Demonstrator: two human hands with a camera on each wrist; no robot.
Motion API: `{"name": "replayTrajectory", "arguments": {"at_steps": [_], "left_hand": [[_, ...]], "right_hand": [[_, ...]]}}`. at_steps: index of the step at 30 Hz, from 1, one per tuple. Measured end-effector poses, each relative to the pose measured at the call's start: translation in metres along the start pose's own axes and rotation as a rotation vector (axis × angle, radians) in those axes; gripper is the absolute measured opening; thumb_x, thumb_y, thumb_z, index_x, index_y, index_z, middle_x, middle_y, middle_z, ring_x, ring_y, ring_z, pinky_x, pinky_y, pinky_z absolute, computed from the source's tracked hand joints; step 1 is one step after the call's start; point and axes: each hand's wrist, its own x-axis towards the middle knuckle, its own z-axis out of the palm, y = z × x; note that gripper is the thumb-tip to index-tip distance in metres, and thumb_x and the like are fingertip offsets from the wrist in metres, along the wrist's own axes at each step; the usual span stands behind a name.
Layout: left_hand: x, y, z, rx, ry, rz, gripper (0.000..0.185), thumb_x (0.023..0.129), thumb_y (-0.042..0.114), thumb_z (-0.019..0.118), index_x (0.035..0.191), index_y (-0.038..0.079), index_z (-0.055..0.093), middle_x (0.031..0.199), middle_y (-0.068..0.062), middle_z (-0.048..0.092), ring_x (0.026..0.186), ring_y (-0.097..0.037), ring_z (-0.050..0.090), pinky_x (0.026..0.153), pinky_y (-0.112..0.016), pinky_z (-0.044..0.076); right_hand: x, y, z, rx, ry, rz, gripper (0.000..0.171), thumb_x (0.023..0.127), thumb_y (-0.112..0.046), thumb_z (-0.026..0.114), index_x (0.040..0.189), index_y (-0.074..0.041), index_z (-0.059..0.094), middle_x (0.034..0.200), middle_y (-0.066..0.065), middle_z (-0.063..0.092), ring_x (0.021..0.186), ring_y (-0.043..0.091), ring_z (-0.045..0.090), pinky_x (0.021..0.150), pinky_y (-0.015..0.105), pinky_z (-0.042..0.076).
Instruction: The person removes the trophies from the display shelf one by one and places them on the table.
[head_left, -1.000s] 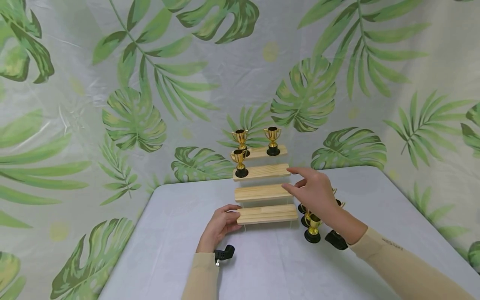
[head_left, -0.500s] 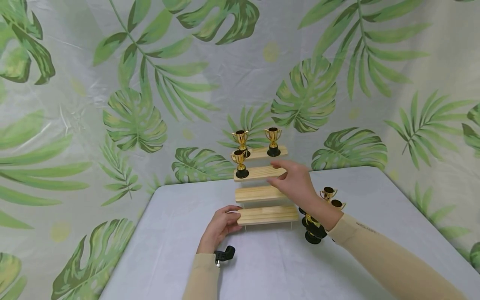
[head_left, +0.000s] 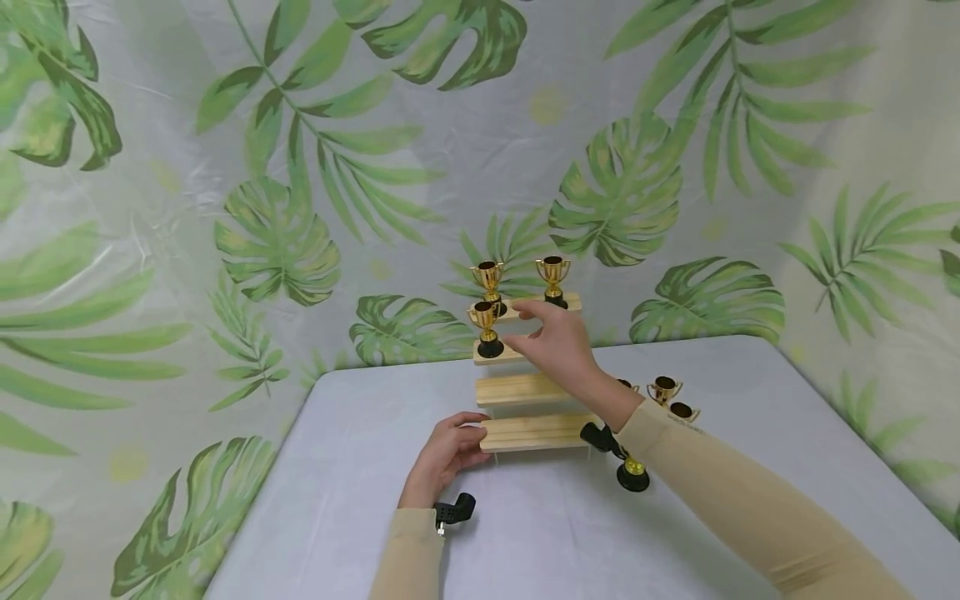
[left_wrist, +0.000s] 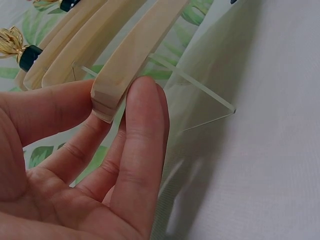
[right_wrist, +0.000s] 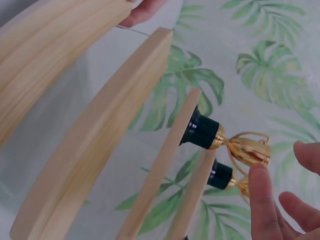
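Note:
A tiered wooden display stand has several steps. My left hand (head_left: 447, 454) pinches the left end of its lowest step (head_left: 536, 434); the left wrist view has the board's end (left_wrist: 111, 92) between thumb and fingers. On the second step from the top, at the left, stands a small gold trophy cup (head_left: 487, 321) on a black base. My right hand (head_left: 561, 346) is just right of this cup, thumb and forefinger apart, nothing between them. In the right wrist view a fingertip (right_wrist: 260, 177) overlaps the cup's rim (right_wrist: 252, 150). Two more trophies (head_left: 490, 277) stand on the top step.
Several trophies (head_left: 664, 389) stand on the white-covered table (head_left: 360, 433) right of the stand, partly hidden by my right forearm. A leaf-patterned curtain (head_left: 420, 183) hangs behind the table. Thin clear legs (left_wrist: 200, 85) support the lowest step.
My right hand has moved left across the stand, from its right side to beside the trophy on the second step from the top. My left hand keeps its grip on the lowest step.

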Motion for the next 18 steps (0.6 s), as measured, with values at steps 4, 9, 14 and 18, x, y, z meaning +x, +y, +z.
{"name": "replayTrajectory", "arguments": {"at_steps": [4, 9, 14, 18], "left_hand": [[0.001, -0.001, 0.0, -0.004, 0.005, -0.009, 0.038, 0.089, 0.006, 0.07, 0.126, -0.001, 0.063, 0.111, -0.017, 0.067, 0.091, -0.025, 0.069, 0.07, -0.035, 0.059], [0.0, -0.001, 0.001, -0.007, 0.007, -0.013, 0.036, 0.089, 0.006, 0.069, 0.124, 0.0, 0.065, 0.111, -0.018, 0.066, 0.093, -0.027, 0.069, 0.07, -0.036, 0.059], [0.0, -0.001, 0.0, -0.003, 0.008, -0.01, 0.037, 0.089, 0.006, 0.07, 0.125, 0.0, 0.064, 0.11, -0.017, 0.067, 0.093, -0.028, 0.069, 0.07, -0.035, 0.059], [0.0, 0.0, -0.001, 0.001, 0.006, -0.003, 0.037, 0.089, 0.007, 0.07, 0.125, 0.0, 0.064, 0.11, -0.017, 0.067, 0.092, -0.027, 0.069, 0.071, -0.036, 0.059]], "right_hand": [[0.011, 0.001, 0.008, 0.023, 0.001, 0.027, 0.052, 0.084, -0.027, 0.084, 0.133, -0.02, 0.066, 0.117, 0.002, 0.069, 0.073, 0.011, 0.068, 0.056, 0.032, 0.055], [0.023, 0.005, 0.014, 0.065, -0.006, 0.04, 0.053, 0.086, -0.032, 0.082, 0.134, -0.017, 0.064, 0.12, 0.007, 0.068, 0.078, 0.015, 0.07, 0.06, 0.036, 0.056], [0.033, 0.009, 0.021, 0.091, -0.038, 0.059, 0.056, 0.086, -0.033, 0.081, 0.136, -0.013, 0.063, 0.124, 0.013, 0.066, 0.079, 0.018, 0.072, 0.065, 0.038, 0.057], [0.04, 0.011, 0.029, 0.147, -0.071, 0.088, 0.06, 0.086, -0.034, 0.082, 0.137, -0.011, 0.062, 0.124, 0.014, 0.064, 0.074, 0.024, 0.072, 0.063, 0.038, 0.058]]}}
